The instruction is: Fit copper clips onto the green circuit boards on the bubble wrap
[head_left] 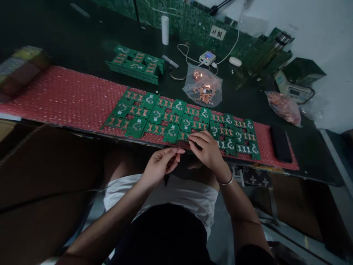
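Note:
Several green circuit boards (168,117) lie side by side on red bubble wrap (74,94), with rows of small copper-coloured pieces on them. My right hand (206,149) is over the lower edge of the middle board (188,123), fingers bent and thumb close to them. Whatever its fingertips hold is too small to make out. My left hand (162,163) is just off the table's front edge, thumb and forefinger pinched together and the other fingers curled. Anything in that pinch is also hidden. Beyond the boards lies an open clear bag (190,86) of loose copper-coloured pieces.
Behind the row is a stack of green boards (143,68). A small white device with a lit screen (207,57), cables and a white cylinder (164,31) stand farther back. To the right are a black phone-like object (280,144) and another bag of copper-coloured pieces (285,106).

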Demonstrator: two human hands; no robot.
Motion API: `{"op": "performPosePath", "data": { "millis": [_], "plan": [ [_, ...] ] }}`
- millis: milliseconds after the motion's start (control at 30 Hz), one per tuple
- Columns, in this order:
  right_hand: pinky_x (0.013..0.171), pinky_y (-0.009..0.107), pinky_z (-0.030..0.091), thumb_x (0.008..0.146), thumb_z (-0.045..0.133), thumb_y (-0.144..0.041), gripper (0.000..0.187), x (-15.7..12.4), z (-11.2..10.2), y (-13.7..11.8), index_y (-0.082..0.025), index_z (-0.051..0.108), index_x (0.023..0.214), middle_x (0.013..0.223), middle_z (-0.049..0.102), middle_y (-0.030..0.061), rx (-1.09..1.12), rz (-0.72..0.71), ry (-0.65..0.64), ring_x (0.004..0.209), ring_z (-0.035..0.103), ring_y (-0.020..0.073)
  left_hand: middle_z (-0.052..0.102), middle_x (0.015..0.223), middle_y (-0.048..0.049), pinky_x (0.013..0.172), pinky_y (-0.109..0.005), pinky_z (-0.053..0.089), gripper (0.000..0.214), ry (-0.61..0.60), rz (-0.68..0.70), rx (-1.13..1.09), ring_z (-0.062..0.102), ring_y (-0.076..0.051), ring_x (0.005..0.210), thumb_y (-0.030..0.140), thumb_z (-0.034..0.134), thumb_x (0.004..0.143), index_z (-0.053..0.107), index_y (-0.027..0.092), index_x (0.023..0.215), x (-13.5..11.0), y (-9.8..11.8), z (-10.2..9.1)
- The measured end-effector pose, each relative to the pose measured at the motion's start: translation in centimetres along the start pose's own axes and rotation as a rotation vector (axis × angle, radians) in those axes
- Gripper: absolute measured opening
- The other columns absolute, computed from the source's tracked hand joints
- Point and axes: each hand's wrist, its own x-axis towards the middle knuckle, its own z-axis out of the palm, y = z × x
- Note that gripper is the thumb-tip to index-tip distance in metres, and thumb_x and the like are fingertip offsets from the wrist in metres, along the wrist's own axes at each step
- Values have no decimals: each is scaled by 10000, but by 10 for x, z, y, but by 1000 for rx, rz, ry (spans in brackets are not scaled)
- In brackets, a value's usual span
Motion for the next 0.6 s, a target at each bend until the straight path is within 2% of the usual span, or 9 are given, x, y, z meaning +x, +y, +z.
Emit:
{"op": "performPosePath", "data": {
  "millis": [367, 600],
  "plan": [
    [920, 422, 551, 971, 507, -164, 228, 6, 2, 0, -178, 727, 1031, 1001, 703, 90, -111, -27, -100, 968, 599, 227, 580, 688, -14, 440, -181, 245, 437, 7, 14, -16, 427, -53, 493, 547, 787, 677, 792, 154, 867, 0, 3, 0],
    [925, 409, 543, 973, 501, -157, 226, 8, 3, -3, -168, 721, 1021, 994, 693, 94, -153, -41, -120, 972, 589, 228, 579, 677, -13, 464, -174, 283, 445, 11, 18, -27, 449, -51, 503, 551, 794, 661, 785, 139, 828, -1, 5, -1]
  ]
}}
